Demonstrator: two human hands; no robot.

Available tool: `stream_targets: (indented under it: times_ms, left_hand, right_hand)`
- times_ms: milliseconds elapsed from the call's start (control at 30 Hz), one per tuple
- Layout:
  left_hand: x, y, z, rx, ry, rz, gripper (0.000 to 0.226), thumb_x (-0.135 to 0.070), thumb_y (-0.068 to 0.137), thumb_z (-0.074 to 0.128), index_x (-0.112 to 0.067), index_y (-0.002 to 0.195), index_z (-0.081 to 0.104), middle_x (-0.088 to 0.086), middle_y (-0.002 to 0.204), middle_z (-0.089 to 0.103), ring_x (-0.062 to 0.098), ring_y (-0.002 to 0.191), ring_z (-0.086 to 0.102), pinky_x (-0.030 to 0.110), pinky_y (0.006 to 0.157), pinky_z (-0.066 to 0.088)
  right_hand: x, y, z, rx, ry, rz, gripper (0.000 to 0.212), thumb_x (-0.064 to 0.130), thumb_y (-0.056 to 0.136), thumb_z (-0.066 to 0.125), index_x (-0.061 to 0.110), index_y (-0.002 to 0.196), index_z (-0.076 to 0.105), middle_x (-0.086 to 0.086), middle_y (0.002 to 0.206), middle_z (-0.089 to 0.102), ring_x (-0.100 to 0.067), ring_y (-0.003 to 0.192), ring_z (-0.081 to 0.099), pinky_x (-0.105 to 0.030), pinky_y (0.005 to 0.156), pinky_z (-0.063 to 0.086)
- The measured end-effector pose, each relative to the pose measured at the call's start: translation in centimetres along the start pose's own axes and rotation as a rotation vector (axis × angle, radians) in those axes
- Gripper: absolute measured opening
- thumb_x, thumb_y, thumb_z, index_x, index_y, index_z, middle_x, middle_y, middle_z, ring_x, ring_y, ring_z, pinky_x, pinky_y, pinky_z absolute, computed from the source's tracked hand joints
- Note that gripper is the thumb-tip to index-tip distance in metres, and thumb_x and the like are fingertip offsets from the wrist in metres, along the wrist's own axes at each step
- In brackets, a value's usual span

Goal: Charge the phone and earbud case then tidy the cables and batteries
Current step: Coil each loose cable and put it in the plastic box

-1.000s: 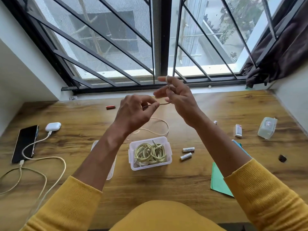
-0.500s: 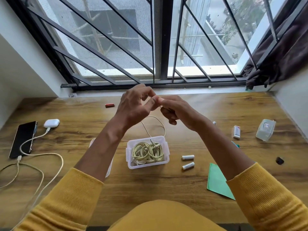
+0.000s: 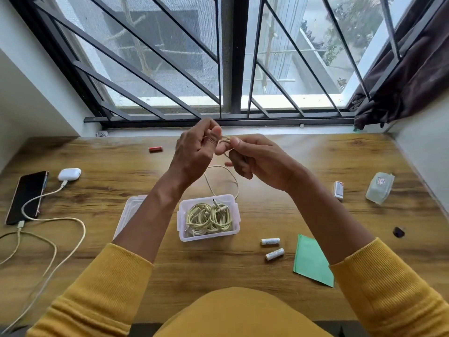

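Note:
My left hand (image 3: 195, 152) and my right hand (image 3: 252, 158) are raised close together over the desk, both pinching a thin cream cable (image 3: 222, 177) whose loop hangs down to the table behind a clear plastic box (image 3: 209, 235) holding coiled cream cables. At the far left a black phone (image 3: 26, 197) and a white earbud case (image 3: 69, 174) lie with white charging cables (image 3: 58, 218) plugged in. Two white batteries (image 3: 272, 248) lie right of the box, and a red battery (image 3: 155, 149) lies near the window.
The box lid (image 3: 128, 212) lies left of the box, partly under my left forearm. A green card (image 3: 312, 261), a small white packet (image 3: 338, 189), a clear plastic case (image 3: 379, 188) and a small dark object (image 3: 398, 232) sit on the right of the wooden desk (image 3: 279, 215).
My hands have come together from apart and now both pinch the cable at one spot; the hanging loop has shortened and shifted under them.

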State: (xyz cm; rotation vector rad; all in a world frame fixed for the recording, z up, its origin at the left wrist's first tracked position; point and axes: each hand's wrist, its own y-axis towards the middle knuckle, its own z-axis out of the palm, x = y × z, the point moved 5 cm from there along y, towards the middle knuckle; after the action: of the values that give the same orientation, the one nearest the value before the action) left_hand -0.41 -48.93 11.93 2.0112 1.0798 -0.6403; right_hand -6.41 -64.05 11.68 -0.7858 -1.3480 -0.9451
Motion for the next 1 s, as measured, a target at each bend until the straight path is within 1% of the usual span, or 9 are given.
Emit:
stream_targets:
  times_ms: [67,100,233,333,600,733,833,933,1000]
  left_hand:
    - [0.0,-0.1,0.2,-0.038,0.002,-0.02,0.026,-0.035,0.112,0.045,-0.021,0.093,0.056,-0.007,0.075,0.061,0.011,0.068,0.053,0.036,0.064,0.04]
    - [0.0,-0.2,0.3,-0.051,0.012,-0.027,0.026,-0.034,0.112,0.044,-0.022,0.093,0.056,-0.005,0.075,0.061,0.011,0.068,0.054,0.036,0.065,0.039]
    - [0.2,-0.8,1.4,-0.045,0.035,-0.058,0.025,-0.032,0.112,0.042,-0.029,0.091,0.056,0.002,0.072,0.061,0.01,0.063,0.053,0.036,0.063,0.038]
    - [0.4,-1.0,2.2,-0.04,0.025,-0.057,0.026,-0.033,0.111,0.043,-0.026,0.101,0.066,-0.006,0.088,0.071,0.016,0.076,0.063,0.041,0.071,0.05]
    - [-0.8,-1.2,4.3,-0.006,0.029,-0.057,0.031,-0.033,0.11,0.042,-0.028,0.108,0.073,-0.018,0.097,0.073,-0.002,0.079,0.06,0.027,0.068,0.039]
    - [-2.1,-1.4,5.5,0.008,0.044,-0.052,0.028,-0.025,0.112,0.047,-0.023,0.114,0.075,-0.018,0.072,0.061,-0.008,0.071,0.056,0.021,0.063,0.033]
    - [-3.3,-1.6,6.5,0.04,0.091,-0.032,0.029,-0.026,0.112,0.048,-0.024,0.12,0.075,-0.004,0.089,0.074,0.009,0.083,0.063,0.028,0.07,0.034]
    - [-4.0,-1.8,7.6,0.1,0.117,-0.01,0.032,-0.033,0.112,0.044,-0.027,0.127,0.071,-0.006,0.112,0.078,0.02,0.105,0.07,0.032,0.08,0.045]
    - [-4.7,-2.0,8.5,0.158,0.13,-0.004,0.03,-0.031,0.112,0.043,-0.028,0.13,0.067,-0.01,0.094,0.074,0.026,0.096,0.068,0.036,0.077,0.044]
  right_hand:
    - [0.5,0.0,-0.1,-0.006,0.088,-0.051,0.039,0.02,0.115,0.033,-0.001,0.123,0.064,-0.001,0.06,0.049,-0.017,0.055,0.047,-0.077,0.106,0.03]
    - [0.8,0.0,-0.3,-0.013,0.13,-0.082,0.04,0.02,0.115,0.031,-0.001,0.126,0.062,0.0,0.062,0.052,-0.018,0.058,0.05,-0.079,0.105,0.029]
    - [2.0,0.0,-1.3,-0.079,0.275,-0.195,0.044,0.014,0.116,0.022,-0.01,0.138,0.05,-0.003,0.078,0.067,-0.027,0.086,0.07,-0.042,0.096,0.052]
    - [2.1,0.0,-2.1,-0.1,0.319,-0.243,0.043,0.011,0.116,0.021,-0.011,0.144,0.045,-0.008,0.095,0.074,-0.043,0.117,0.06,-0.049,0.11,0.04]
    - [2.0,-1.1,-3.6,-0.12,0.418,-0.234,0.041,0.01,0.116,0.024,-0.007,0.147,0.043,-0.015,0.129,0.071,-0.038,0.133,0.058,-0.048,0.122,0.038]
    - [2.4,-1.5,-4.5,-0.147,0.433,-0.227,0.04,0.01,0.115,0.025,-0.004,0.149,0.042,-0.012,0.136,0.069,-0.034,0.139,0.056,-0.046,0.119,0.041]
    - [2.6,-1.6,-5.4,-0.194,0.453,-0.225,0.039,0.01,0.115,0.028,-0.002,0.15,0.041,-0.012,0.14,0.065,-0.033,0.142,0.053,-0.046,0.118,0.041]
    - [2.6,-1.6,-6.0,-0.241,0.487,-0.22,0.038,0.011,0.115,0.03,0.001,0.149,0.043,-0.008,0.141,0.066,-0.031,0.141,0.055,-0.038,0.11,0.048]
    - [2.4,-1.6,-6.3,-0.29,0.49,-0.203,0.037,0.013,0.116,0.029,0.005,0.149,0.045,-0.006,0.14,0.067,-0.029,0.139,0.058,-0.031,0.096,0.054]
